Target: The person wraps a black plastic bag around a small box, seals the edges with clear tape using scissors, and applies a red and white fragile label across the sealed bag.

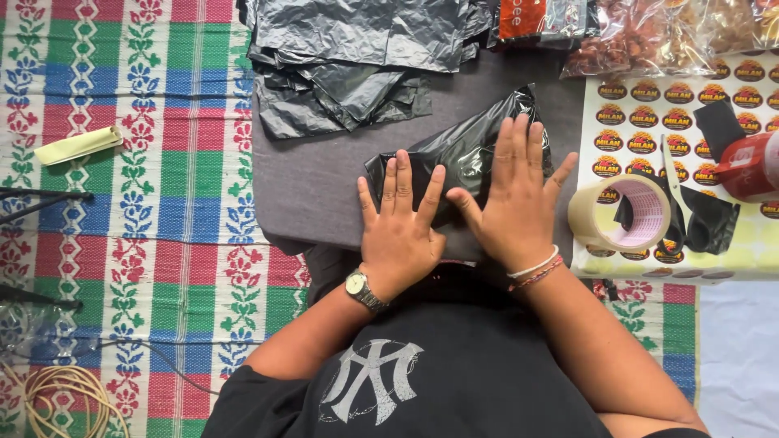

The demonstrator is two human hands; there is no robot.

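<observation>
Pressing flat with fingers spread, left hand (pixel 399 235) and right hand (pixel 513 199) lay side by side atop the black plastic packet (pixel 462 154), grasping nothing; its long axis ran diagonally on the grey worktop (pixel 312 182).

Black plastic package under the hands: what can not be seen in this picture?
Head view:
- Contents of the black package: wrapped in opaque plastic, and the left hand and right hand press flat on it.
- Snack bags: cut by the top edge.
- Red tape roll: cut by the right edge.
</observation>
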